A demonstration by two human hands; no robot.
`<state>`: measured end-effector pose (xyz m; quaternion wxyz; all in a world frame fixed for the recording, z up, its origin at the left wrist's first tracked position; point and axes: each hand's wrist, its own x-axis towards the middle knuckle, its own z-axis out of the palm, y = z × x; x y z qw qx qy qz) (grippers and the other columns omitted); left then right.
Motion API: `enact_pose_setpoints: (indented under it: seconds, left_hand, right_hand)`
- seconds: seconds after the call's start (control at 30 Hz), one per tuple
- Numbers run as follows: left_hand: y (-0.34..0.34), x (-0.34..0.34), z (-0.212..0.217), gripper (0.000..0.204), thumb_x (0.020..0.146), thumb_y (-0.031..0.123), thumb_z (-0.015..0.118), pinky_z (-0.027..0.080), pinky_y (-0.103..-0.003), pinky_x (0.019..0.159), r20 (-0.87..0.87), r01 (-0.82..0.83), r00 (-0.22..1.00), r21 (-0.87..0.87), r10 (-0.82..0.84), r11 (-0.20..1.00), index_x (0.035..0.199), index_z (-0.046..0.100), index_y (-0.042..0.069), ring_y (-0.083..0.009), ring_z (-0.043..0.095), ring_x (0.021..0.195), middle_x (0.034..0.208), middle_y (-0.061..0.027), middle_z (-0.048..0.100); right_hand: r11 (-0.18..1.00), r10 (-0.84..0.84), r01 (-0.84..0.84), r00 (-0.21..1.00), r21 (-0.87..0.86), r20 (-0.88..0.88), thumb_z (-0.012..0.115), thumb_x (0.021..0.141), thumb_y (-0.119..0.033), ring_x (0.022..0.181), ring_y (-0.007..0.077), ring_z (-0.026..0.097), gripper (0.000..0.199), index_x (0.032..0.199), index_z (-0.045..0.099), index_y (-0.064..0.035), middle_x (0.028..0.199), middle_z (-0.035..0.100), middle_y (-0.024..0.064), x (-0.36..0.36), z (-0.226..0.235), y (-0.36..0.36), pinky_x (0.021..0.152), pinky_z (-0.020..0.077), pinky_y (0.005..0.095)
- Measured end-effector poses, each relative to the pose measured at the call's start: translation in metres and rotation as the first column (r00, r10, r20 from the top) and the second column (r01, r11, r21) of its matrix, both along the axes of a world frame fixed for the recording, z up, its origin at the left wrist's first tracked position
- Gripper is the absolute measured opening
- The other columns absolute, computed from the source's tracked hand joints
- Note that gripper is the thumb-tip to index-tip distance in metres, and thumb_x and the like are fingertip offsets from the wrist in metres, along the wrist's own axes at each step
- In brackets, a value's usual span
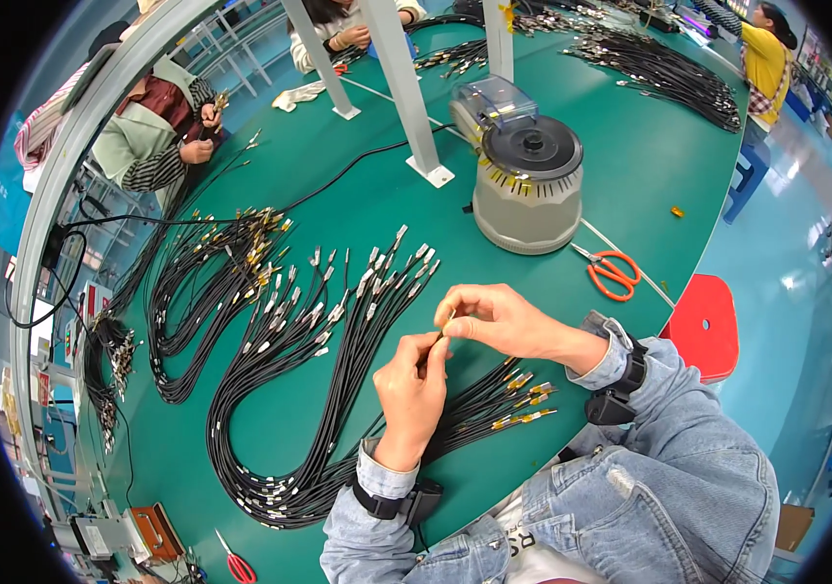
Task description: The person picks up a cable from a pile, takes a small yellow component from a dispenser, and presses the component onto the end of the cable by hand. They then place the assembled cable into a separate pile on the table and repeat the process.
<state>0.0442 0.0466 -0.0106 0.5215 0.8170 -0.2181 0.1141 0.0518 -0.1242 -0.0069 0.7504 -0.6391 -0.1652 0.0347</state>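
Left grip (pixel 412 389) and right grip (pixel 499 319) pinch a thin yellowish piece (pixel 450 316) over the desk (pixel 358 185); best held steady by the left, pressed lightly by the right.

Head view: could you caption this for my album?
Left hand and right hand pinch a thin yellowish piece near black cables on a green table.

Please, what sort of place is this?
It looks like a cable assembly workshop: bundles of black cables lie on a large green table, a round grey machine stands there too, and other people are nearby.
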Motion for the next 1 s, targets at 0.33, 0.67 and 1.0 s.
enact_pose_setpoints:
  seconds: [0.33, 0.67, 1.0]
  left_hand:
    - [0.003, -0.025, -0.01, 0.026, 0.077, 0.013, 0.067, 0.046, -0.037, 0.074, -0.006, 0.317, 0.937, 0.431, -0.349, 0.845, 0.098, 0.059, 0.001, -0.0296, 0.057, 0.086, 0.091, -0.0132, 0.061]
    - [0.046, 0.002, -0.005, 0.026, 0.077, 0.01, 0.065, 0.045, -0.04, 0.078, 0.134, 0.011, 0.986, 0.527, -0.095, 0.85, 0.1, 0.057, 0.001, -0.0339, 0.055, 0.087, 0.097, -0.0153, 0.057]
    - [0.074, 0.035, -0.033, 0.016, 0.076, 0.005, 0.063, 0.045, -0.039, 0.069, 0.269, -0.266, 0.956, 0.643, 0.113, 0.718, 0.09, 0.056, 0.002, -0.0328, 0.054, 0.08, 0.086, -0.0133, 0.053]
  right_hand:
    - [0.257, -0.372, 0.876, 0.479, -0.407, 0.795, 0.058, 0.085, -0.02, 0.104, 0.0248, 0.049, 0.03, 0.108, 0.057, -0.0021, 0.101, 0.06, 0.0092, 0.039, 0.052, -0.099, 0.091, 0.0365, 0.0369]
    - [0.127, -0.243, 0.868, 0.496, -0.48, 0.834, 0.055, 0.087, -0.019, 0.11, 0.0264, 0.049, 0.03, 0.112, 0.058, -0.0025, 0.104, 0.062, 0.0093, 0.059, 0.054, -0.112, 0.096, 0.0321, 0.0371]
    - [0.339, -0.691, 0.911, 0.41, -0.235, 0.595, 0.058, 0.086, -0.014, 0.071, 0.0111, 0.051, 0.017, 0.092, 0.063, 0.001, 0.078, 0.058, 0.0033, 0.021, 0.041, -0.104, 0.066, 0.0398, 0.0227]
